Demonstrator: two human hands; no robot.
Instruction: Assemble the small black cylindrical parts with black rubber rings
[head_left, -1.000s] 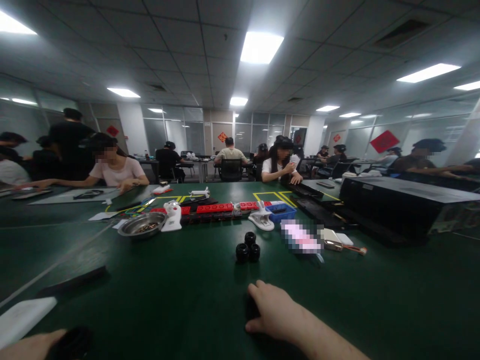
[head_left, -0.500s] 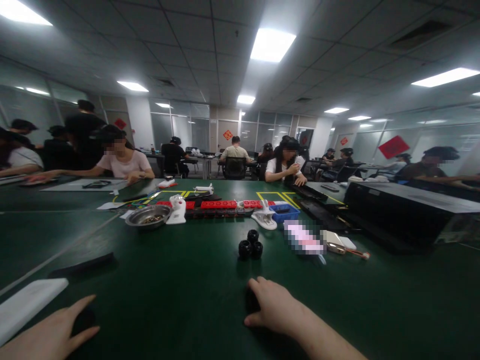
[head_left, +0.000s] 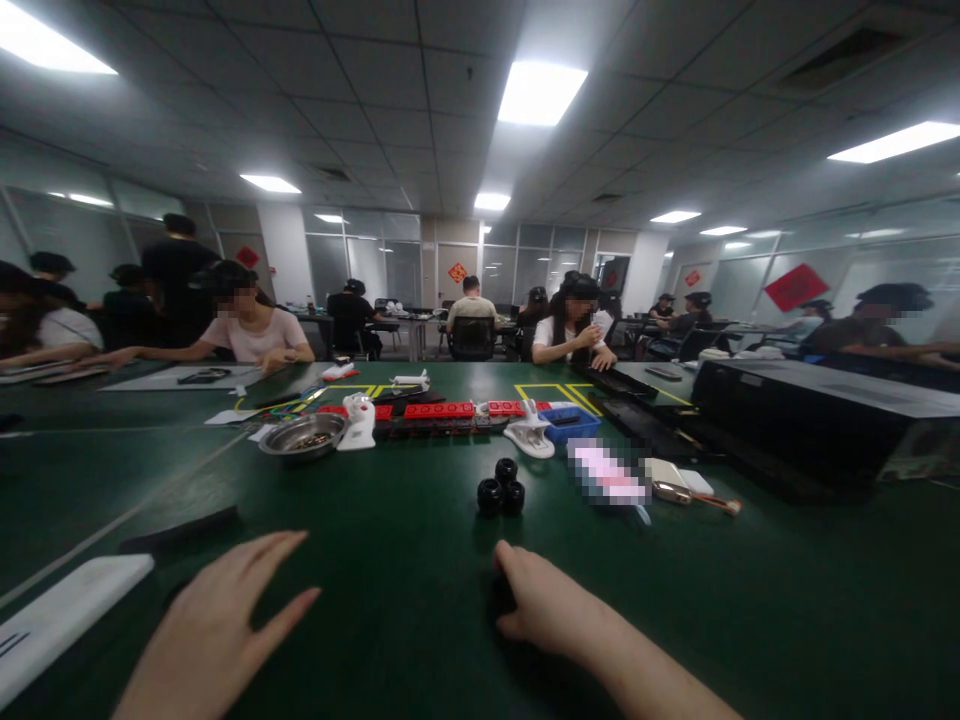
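Observation:
My left hand (head_left: 225, 620) is over the green table (head_left: 390, 620) at the lower left, its thumb and fingers spread with nothing between them. Part of a dark object (head_left: 176, 595) shows just behind it; its kind is hidden. My right hand (head_left: 544, 600) rests low at the centre, fingers and thumb curled around a dark spot; what they hold, if anything, I cannot make out. Three shiny black round pieces (head_left: 490, 497) with holes sit close together just beyond the right hand, apart from it.
A white slab (head_left: 75, 610) and a black strip (head_left: 180, 530) lie at left. Farther off are a metal bowl (head_left: 281, 440) of small parts, a red-and-black row of parts (head_left: 439, 412), a blue basket (head_left: 574, 430) and a large black case (head_left: 787, 430). People sit across the table.
My left hand has moved right and forward from beside the white slab, with its fingers still apart. My right hand has barely moved, and the black round pieces stay put.

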